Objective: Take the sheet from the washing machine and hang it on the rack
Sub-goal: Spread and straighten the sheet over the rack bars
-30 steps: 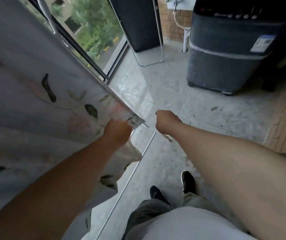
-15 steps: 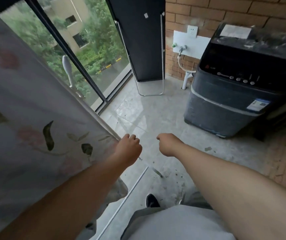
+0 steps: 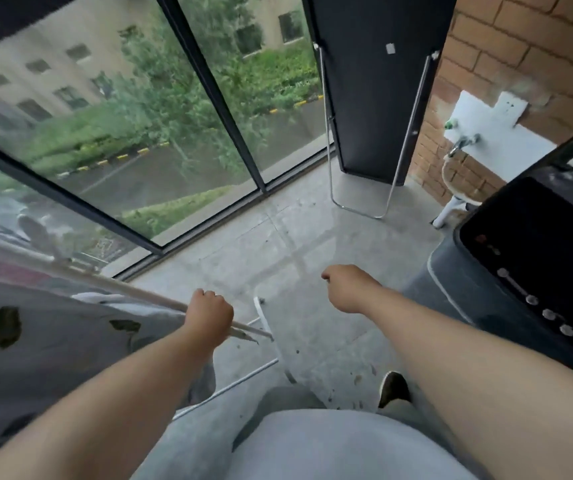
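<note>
Balcony, grey tile floor (image 3: 295, 244), window (image 3: 139, 133) ahead, brick wall (image 3: 485, 46) beyond; washing machine (image 3: 534, 258) at right.
Sheet (image 3: 53, 341) draped over rack (image 3: 266, 322) at left. Left hand (image 3: 208, 313) curled round its rail, right hand (image 3: 347, 289) a bare fist in air.

You get soft, even daylight through the window (image 3: 132, 126), with a pale sheen on the floor (image 3: 298, 244). Motion blur softens everything, worst on the sheet (image 3: 53, 358), and the wide lens bends straight lines near the edges.
</note>
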The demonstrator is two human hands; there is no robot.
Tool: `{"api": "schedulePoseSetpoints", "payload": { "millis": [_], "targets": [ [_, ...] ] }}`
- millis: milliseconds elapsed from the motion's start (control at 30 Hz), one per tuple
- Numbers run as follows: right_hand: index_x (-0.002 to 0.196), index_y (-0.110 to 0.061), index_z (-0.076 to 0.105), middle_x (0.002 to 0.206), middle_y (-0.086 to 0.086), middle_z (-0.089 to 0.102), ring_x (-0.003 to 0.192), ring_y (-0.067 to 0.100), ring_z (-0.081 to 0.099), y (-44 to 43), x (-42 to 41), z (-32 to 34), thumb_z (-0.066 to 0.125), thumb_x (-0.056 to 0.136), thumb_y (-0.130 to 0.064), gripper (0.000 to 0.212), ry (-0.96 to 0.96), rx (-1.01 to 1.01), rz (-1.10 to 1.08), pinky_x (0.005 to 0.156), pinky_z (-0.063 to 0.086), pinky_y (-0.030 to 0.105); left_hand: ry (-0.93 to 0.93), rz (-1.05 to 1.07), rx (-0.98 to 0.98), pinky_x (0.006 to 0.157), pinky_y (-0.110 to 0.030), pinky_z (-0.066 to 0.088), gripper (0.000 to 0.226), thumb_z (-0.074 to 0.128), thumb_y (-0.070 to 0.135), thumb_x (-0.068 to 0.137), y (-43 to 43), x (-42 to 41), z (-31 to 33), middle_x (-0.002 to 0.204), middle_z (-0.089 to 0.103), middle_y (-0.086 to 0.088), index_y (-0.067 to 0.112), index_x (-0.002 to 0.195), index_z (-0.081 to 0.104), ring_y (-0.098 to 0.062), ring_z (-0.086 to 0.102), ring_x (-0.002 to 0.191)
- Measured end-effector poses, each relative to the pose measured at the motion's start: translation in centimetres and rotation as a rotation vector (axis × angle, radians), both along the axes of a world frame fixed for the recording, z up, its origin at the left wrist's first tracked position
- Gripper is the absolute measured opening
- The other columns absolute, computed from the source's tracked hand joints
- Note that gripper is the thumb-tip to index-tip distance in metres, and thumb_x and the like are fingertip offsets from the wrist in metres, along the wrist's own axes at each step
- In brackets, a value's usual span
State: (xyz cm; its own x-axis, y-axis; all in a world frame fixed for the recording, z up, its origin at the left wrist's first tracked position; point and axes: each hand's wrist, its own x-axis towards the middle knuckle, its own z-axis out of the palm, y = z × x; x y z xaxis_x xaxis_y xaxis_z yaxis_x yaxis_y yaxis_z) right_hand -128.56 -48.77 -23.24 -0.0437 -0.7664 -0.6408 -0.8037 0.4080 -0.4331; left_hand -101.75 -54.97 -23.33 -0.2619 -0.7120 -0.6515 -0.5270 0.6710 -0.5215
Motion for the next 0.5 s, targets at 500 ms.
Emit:
{"api": "schedulePoseSetpoints", "payload": {
  "millis": [500],
  "targets": [
    [0.144,-0.020,0.045,0.142,0.005,0.050,0.120,0.027,0.055,-21.5,2.3,1.6,0.035,0.093,-0.002,0.054,0.043,0.017,0.582,0.096,0.050,0.036,-0.059,0.467,0.061,0.092,-0.035,0.038,0.025,0.056,0.028,0.094,-6.6,-1.2,-1.3,0.118,0.060,-0.002,0.022,0.117,0.062,-0.023,0.054,0.111]
  ]
}}
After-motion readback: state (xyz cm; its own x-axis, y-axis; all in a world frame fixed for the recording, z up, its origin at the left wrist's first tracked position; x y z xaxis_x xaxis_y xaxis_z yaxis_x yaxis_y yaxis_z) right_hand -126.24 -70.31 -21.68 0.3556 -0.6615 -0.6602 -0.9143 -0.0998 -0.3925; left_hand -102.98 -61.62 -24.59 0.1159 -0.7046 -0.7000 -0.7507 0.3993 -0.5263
